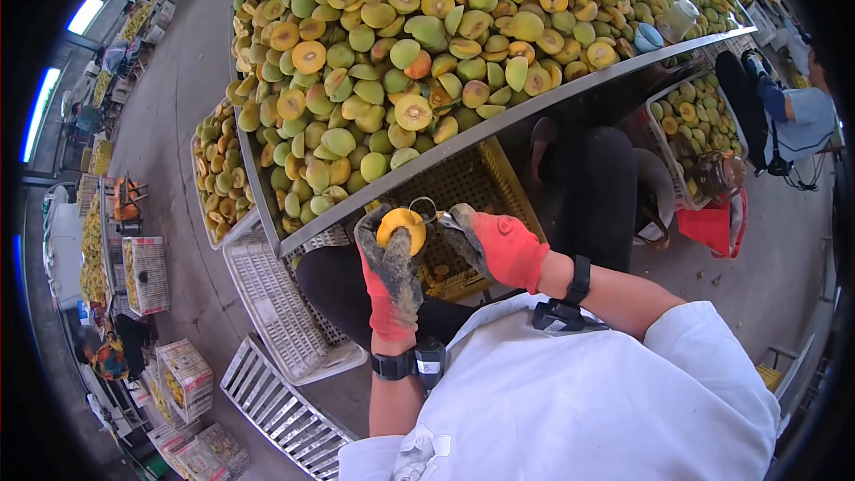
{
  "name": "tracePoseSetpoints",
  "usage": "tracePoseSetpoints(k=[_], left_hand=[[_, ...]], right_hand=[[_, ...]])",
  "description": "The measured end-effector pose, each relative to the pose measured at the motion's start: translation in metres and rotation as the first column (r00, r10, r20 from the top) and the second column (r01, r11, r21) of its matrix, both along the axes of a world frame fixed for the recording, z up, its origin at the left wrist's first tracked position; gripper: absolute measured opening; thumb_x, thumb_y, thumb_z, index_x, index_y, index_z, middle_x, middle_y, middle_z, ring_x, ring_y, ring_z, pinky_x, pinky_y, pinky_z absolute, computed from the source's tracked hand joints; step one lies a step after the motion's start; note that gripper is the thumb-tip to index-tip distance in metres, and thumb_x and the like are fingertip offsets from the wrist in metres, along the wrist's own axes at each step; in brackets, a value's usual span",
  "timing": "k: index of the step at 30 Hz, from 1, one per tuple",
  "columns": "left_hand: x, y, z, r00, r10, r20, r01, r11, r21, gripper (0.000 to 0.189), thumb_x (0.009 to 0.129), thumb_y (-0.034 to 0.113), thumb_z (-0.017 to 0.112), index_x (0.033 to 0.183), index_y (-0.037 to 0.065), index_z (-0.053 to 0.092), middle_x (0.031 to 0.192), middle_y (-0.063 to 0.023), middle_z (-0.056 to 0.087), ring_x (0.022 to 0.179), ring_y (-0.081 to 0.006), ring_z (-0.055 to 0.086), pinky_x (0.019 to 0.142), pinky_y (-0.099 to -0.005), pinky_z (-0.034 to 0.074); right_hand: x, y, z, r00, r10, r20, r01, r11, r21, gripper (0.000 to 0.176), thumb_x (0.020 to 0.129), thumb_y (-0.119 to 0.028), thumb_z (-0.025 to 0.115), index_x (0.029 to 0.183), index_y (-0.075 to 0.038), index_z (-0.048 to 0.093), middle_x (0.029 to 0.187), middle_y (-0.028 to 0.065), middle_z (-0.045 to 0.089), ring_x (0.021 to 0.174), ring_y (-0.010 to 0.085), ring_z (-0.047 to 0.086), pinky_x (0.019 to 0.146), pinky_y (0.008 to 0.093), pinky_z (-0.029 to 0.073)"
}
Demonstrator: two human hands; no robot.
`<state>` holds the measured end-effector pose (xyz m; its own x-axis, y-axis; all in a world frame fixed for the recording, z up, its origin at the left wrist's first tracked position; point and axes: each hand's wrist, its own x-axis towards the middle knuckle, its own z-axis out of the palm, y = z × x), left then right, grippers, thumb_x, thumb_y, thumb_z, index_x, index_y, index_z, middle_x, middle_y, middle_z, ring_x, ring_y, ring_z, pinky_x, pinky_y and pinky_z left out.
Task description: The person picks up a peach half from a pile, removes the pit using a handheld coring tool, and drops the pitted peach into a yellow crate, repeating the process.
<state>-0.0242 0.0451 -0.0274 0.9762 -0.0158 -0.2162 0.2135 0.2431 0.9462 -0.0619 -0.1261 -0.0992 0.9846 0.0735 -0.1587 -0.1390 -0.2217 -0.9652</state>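
Observation:
My left hand (pixel 389 281), in a red glove with a dirty grey palm, is closed around a yellow peach half (pixel 402 230). My right hand (pixel 499 247), gloved the same way, grips the handle of a ring-shaped pitting tool (pixel 424 207). The tool's metal loop is right at the edge of the fruit. Both hands are over my lap, in front of the metal table edge (pixel 499 121). Under them a yellow crate (pixel 512 187) shows some fruit pieces inside. A large heap of halved green-yellow peaches (pixel 374 80) covers the table.
A white basket (pixel 289 312) stands left of my legs, near a slatted white stool (pixel 280 410). Fruit fills crates at left (pixel 223 174) and right (pixel 699 116). A red bag (pixel 712 224) lies at right. Another person (pixel 797 111) sits beyond it. Cups (pixel 679 20) rest on the heap.

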Motion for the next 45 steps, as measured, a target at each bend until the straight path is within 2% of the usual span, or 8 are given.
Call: tracePoseSetpoints(k=[12,14,17,28,33,35,39,45], left_hand=[[0.021,0.171,0.006,0.94,0.241,0.243,-0.283,0.946,0.159,0.042,0.087,0.007,0.057,0.127,0.004,0.044,0.115,-0.0127,0.052,0.097,-0.0223,0.059,0.084,-0.0351,0.053],[0.038,0.218,-0.012,0.869,0.235,0.436,-0.463,0.072,0.884,0.044,0.089,0.006,0.056,0.13,0.004,0.043,0.12,-0.0124,0.051,0.098,-0.0197,0.059,0.084,-0.031,0.052],[0.085,0.169,0.003,0.916,0.248,0.316,-0.367,0.836,0.408,0.043,0.09,0.013,0.056,0.131,0.005,0.045,0.125,-0.0108,0.05,0.104,-0.0199,0.056,0.088,-0.0279,0.048],[0.193,0.015,-0.026,0.875,-0.462,-0.145,-0.081,-0.436,0.896,0.052,0.079,0.023,0.064,0.128,0.016,0.047,0.128,-0.0163,0.05,0.115,-0.0332,0.05,0.096,-0.0403,0.04],[0.182,0.048,-0.013,0.859,-0.478,0.184,-0.148,0.113,0.983,0.049,0.081,0.029,0.067,0.123,0.011,0.05,0.118,-0.0148,0.057,0.103,-0.0334,0.058,0.085,-0.0448,0.049],[0.165,0.058,0.003,0.971,-0.236,0.037,0.231,0.968,0.093,0.045,0.088,0.036,0.062,0.121,0.007,0.051,0.107,-0.0109,0.061,0.097,-0.0279,0.061,0.075,-0.0393,0.055],[0.107,0.052,0.039,0.93,-0.29,-0.226,0.12,0.82,-0.559,0.056,0.09,0.052,0.051,0.126,0.009,0.05,0.112,-0.0094,0.059,0.087,-0.0211,0.063,0.063,-0.0302,0.055],[0.062,0.027,0.057,0.927,-0.332,-0.175,0.146,0.749,-0.646,0.074,0.089,0.066,0.036,0.134,0.008,0.042,0.108,-0.0147,0.061,0.067,-0.018,0.058,0.047,-0.0225,0.048]], right_hand=[[0.01,-0.026,-0.005,0.699,0.041,-0.714,0.68,0.271,0.681,0.034,0.097,-0.032,0.046,0.113,-0.005,0.059,0.114,0.0021,0.061,0.105,0.0139,0.058,0.093,0.0235,0.045],[0.007,-0.026,-0.006,0.704,0.056,-0.708,0.662,0.311,0.682,0.034,0.097,-0.031,0.046,0.115,-0.005,0.058,0.117,0.0019,0.06,0.108,0.0141,0.057,0.093,0.0235,0.045],[0.006,-0.023,-0.009,0.703,0.087,-0.706,0.651,0.32,0.688,0.033,0.097,-0.031,0.046,0.113,-0.006,0.059,0.114,0.0012,0.061,0.106,0.0142,0.058,0.093,0.0239,0.045],[-0.011,-0.041,0.016,0.997,-0.03,-0.069,0.038,0.991,0.127,0.039,0.098,-0.039,0.042,0.108,-0.008,0.062,0.101,-0.0011,0.064,0.087,0.0112,0.06,0.075,0.0224,0.048],[-0.009,-0.053,-0.003,0.771,0.01,-0.636,0.545,0.505,0.669,0.015,0.094,-0.015,0.054,0.105,-0.006,0.054,0.094,0.0037,0.062,0.083,0.0147,0.059,0.075,0.0258,0.047],[-0.005,-0.041,0.008,0.778,-0.061,-0.625,0.569,0.49,0.661,0.022,0.096,-0.024,0.048,0.109,-0.007,0.056,0.098,0.0015,0.062,0.085,0.013,0.059,0.078,0.0241,0.048],[0.002,-0.027,0.04,0.981,-0.079,0.18,0.101,0.988,-0.119,0.029,0.099,-0.029,0.041,0.117,-0.01,0.055,0.102,-0.0015,0.06,0.084,0.0088,0.057,0.078,0.0201,0.048],[0.008,-0.015,0.072,0.989,-0.073,-0.128,0.126,0.865,0.486,0.025,0.092,-0.009,0.056,0.116,-0.006,0.054,0.099,0.002,0.061,0.083,0.011,0.056,0.075,0.0219,0.046]])
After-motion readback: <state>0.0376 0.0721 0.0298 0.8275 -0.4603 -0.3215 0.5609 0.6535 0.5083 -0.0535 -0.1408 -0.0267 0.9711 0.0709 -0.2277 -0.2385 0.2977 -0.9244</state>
